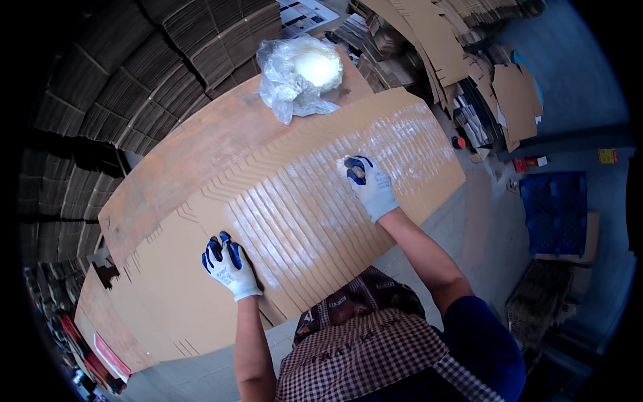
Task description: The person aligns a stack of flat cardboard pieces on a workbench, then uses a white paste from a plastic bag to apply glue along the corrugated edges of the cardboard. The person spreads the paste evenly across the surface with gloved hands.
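The left hand [230,266] lay flat, fingers spread, on the fanned cardboard sheets [295,201]. The right hand [367,182] pressed on their glossy strips, fingers curled around something small and whitish.

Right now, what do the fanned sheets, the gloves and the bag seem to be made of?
Fanned sheets: brown cardboard, with slotted edges and glossy wet-looking strips.
Left hand and right hand gloves: white knit, blue coated fingertips, probably rubber.
Bag: thin clear plastic, crinkled, with something white inside.

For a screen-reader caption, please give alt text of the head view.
Two gloved hands work on fanned flat cardboard sheets on a table: the left hand presses them flat, the right hand rubs a shiny wet strip. A plastic bag of white paste sits behind.
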`<state>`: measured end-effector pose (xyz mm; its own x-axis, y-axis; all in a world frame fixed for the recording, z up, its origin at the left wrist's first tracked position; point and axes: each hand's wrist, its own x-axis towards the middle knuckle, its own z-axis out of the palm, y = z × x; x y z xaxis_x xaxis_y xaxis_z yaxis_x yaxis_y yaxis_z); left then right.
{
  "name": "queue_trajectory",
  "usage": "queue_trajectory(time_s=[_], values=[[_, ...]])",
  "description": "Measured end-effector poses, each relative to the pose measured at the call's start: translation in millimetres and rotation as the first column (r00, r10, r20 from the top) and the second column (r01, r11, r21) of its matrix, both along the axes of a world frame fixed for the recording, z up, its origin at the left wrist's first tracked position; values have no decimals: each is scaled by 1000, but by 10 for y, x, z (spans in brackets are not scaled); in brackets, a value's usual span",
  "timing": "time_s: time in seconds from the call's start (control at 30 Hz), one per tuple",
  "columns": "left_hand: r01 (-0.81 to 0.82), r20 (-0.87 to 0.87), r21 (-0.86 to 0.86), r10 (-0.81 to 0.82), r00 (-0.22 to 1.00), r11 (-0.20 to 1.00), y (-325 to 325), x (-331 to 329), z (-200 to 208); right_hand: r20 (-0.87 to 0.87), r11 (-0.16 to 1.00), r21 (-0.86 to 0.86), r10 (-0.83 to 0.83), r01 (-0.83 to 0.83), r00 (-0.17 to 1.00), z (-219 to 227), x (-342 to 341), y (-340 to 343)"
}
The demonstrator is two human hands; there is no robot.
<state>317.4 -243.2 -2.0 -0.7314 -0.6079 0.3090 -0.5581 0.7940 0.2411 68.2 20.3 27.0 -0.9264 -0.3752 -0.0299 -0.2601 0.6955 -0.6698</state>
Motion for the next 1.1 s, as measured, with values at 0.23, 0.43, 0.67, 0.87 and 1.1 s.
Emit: queue_trajectory(time_s=[0.23, 0.43, 0.67, 0.87, 1.1], values=[[-2, 5, 8, 2, 1000, 1000, 0, -3, 12, -317, 819, 247, 573, -518, 755, 125, 606, -327], [21, -30, -10, -21, 999, 1000, -6, -14, 11, -95, 944, 322, 103, -67, 990, -72, -252, -11], [21, -2, -12, -21, 1000, 1000, 1, 5, 36, 94, 984, 17, -180, 179, 979, -38, -254, 249], [16, 8, -26, -16, 1000, 1000, -10, 21, 45, 138, 886, -271, -351, 377, 926, -108, -545, 34], [17, 39, 7, -17, 999, 1000, 21, -32, 78, -121, 900, -124, -432, 418, 894, -462, -1241, 270]])
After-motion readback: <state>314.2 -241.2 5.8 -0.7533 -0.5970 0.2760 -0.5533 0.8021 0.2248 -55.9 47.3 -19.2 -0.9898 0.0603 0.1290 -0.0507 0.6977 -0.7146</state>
